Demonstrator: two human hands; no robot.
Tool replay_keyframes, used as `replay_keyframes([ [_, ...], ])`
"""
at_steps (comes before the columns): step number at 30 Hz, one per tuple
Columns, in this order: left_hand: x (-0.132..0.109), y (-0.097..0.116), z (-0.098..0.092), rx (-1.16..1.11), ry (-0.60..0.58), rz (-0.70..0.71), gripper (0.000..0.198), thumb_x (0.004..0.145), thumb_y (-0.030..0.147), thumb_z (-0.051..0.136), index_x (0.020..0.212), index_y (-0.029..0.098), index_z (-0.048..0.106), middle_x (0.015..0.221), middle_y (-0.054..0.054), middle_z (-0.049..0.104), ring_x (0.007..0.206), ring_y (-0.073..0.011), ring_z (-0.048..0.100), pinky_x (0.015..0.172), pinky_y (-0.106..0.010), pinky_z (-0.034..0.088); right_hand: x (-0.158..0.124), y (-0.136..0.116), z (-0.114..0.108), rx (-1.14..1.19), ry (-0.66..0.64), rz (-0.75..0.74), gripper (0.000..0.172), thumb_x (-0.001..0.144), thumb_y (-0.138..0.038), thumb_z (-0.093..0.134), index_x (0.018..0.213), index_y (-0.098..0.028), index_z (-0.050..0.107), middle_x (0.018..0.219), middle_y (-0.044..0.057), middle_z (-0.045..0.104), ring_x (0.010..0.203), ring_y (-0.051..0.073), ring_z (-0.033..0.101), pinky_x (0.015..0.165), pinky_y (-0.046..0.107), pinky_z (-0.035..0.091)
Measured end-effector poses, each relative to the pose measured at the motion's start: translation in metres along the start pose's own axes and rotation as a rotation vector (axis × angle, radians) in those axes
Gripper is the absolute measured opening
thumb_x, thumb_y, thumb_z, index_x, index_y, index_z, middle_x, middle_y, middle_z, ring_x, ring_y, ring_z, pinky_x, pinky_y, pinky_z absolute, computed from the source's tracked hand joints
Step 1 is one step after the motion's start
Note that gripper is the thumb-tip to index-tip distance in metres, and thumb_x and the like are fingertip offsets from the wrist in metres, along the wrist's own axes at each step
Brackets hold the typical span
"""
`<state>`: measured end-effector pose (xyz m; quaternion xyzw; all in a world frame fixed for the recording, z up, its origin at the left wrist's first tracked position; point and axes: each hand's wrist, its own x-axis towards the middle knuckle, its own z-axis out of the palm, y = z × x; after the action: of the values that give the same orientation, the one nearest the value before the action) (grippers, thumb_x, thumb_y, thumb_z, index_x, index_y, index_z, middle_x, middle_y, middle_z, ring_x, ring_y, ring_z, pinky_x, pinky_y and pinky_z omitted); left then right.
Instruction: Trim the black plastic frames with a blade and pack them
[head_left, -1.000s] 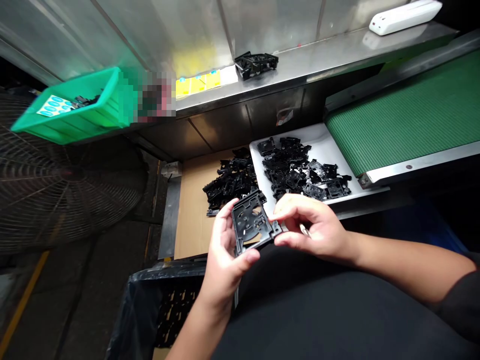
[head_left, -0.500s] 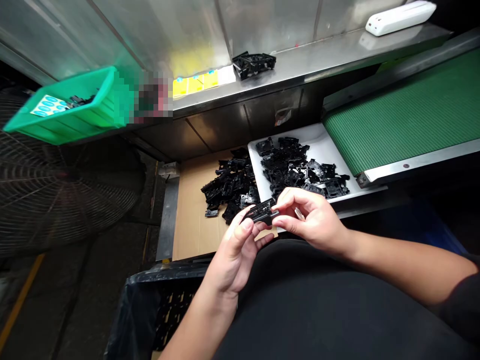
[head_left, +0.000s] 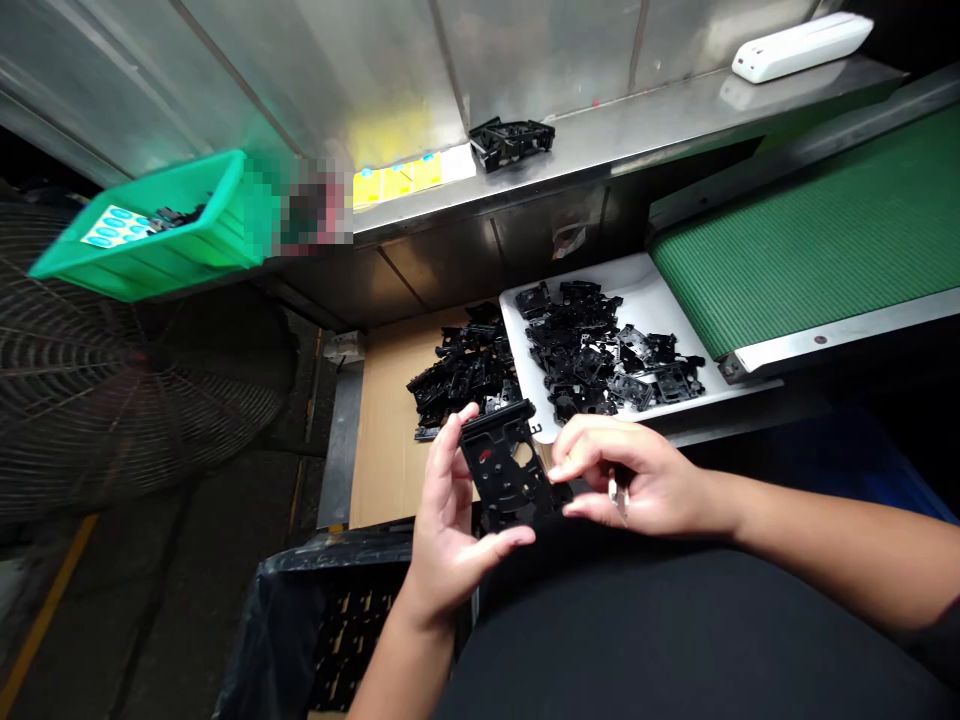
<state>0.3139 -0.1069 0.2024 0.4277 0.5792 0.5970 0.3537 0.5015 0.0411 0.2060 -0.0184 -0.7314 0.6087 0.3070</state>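
A flat black plastic part with cut-outs and a small red spot is held up in front of my body, its broad face towards me. My left hand grips it along the left side, fingers at the upper edge and thumb at the lower. At its right edge, my right hand pinches it between thumb and forefinger. A small metal tool, perhaps a blade, is tucked in the right palm; its kind is not clear. Behind lie a white tray heaped with black plastic parts and a second pile on cardboard.
The green conveyor belt runs off to the right. On the steel shelf are a black assembly and a white device. A green bin, a fan and a lined crate are at left.
The black plastic part has been turned from edge-on to broad face towards me. My left hand has opened wider round it, and both hands have moved slightly lower.
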Motion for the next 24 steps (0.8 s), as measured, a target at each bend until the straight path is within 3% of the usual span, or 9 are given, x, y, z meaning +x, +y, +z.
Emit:
replay_keyframes([
  [4, -0.003, 0.016, 0.000, 0.099, 0.047, 0.161, 0.100, 0.059, 0.022, 0.094, 0.142, 0.046, 0.043, 0.155, -0.005, 0.043, 0.146, -0.0348, 0.039, 0.116, -0.060, 0.036, 0.003, -0.002, 0.000, 0.109, 0.012, 0.051, 0.025, 0.084, -0.017, 0.079, 0.107, -0.017, 0.069, 0.101, 0.007, 0.062, 0.063, 0.007, 0.049, 0.051, 0.020, 0.042],
  [8, 0.004, 0.028, 0.001, 0.253, 0.097, 0.241, 0.076, 0.058, 0.035, 0.094, 0.125, 0.040, 0.060, 0.148, -0.005, 0.048, 0.143, -0.0356, 0.040, 0.117, -0.062, 0.033, 0.008, -0.009, -0.001, 0.248, 0.036, 0.124, 0.027, 0.085, -0.013, 0.076, 0.110, -0.019, 0.068, 0.103, 0.005, 0.058, 0.061, 0.006, 0.047, 0.053, 0.022, 0.043],
  [11, 0.008, 0.033, 0.001, 0.303, 0.106, 0.301, 0.067, 0.057, 0.044, 0.093, 0.117, 0.039, 0.064, 0.147, -0.004, 0.049, 0.141, -0.0350, 0.042, 0.117, -0.062, 0.031, 0.011, -0.013, -0.002, 0.289, 0.042, 0.136, 0.029, 0.086, -0.010, 0.074, 0.112, -0.021, 0.067, 0.103, 0.005, 0.057, 0.062, 0.006, 0.047, 0.053, 0.023, 0.042],
  [17, 0.006, 0.046, 0.004, 0.245, 0.064, 0.234, 0.052, 0.060, 0.036, 0.093, 0.103, 0.035, 0.063, 0.152, -0.003, 0.043, 0.144, -0.0359, 0.038, 0.118, -0.062, 0.030, 0.015, -0.015, -0.005, 0.249, 0.020, 0.123, 0.028, 0.087, -0.012, 0.073, 0.112, -0.022, 0.067, 0.102, 0.005, 0.058, 0.063, 0.008, 0.047, 0.052, 0.023, 0.042],
  [24, 0.012, 0.048, 0.016, 0.091, 0.235, 0.221, 0.087, 0.052, 0.031, 0.098, 0.123, 0.036, 0.047, 0.145, -0.006, 0.051, 0.138, -0.0350, 0.049, 0.116, -0.061, 0.035, 0.021, -0.014, -0.008, 0.260, 0.041, 0.151, 0.025, 0.087, -0.014, 0.073, 0.110, -0.024, 0.068, 0.101, 0.004, 0.058, 0.061, 0.008, 0.047, 0.052, 0.025, 0.043],
])
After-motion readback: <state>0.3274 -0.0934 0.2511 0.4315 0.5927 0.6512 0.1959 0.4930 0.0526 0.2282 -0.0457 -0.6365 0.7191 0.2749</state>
